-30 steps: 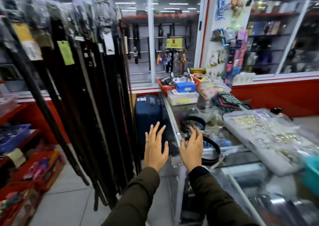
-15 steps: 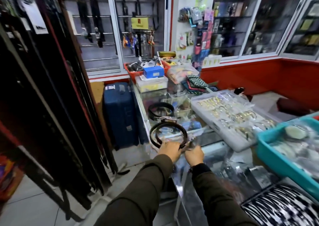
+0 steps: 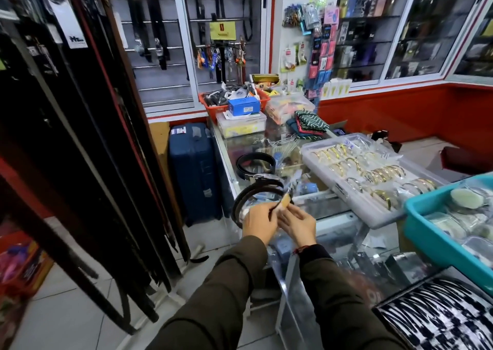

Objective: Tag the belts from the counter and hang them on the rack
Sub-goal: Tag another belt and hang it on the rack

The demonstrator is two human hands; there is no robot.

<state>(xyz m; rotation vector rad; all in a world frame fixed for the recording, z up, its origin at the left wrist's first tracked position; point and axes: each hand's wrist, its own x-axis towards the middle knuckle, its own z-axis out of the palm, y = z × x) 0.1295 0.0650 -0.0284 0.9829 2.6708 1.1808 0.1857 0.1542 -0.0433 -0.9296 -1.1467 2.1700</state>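
Note:
A coiled black belt (image 3: 248,193) in a clear wrapper sits at the near left edge of the glass counter (image 3: 328,216). My left hand (image 3: 260,223) grips its near side. My right hand (image 3: 298,223) pinches a small tan tag (image 3: 365,202) beside it, fingers closed around the tag and wrapper. A second coiled black belt (image 3: 256,164) lies farther back on the counter. The rack of hanging dark belts (image 3: 88,141) fills the left side, some carrying paper tags.
A white tray of gold bangles (image 3: 373,178) and a teal bin (image 3: 437,240) crowd the counter's right. A blue suitcase (image 3: 194,168) stands on the floor between rack and counter. Boxes and a red basket (image 3: 213,105) sit at the counter's far end.
My view swung right from the rack to the counter. Both hands went from open in the air to gripping the near coiled belt, and the tan tag now shows between my fingers.

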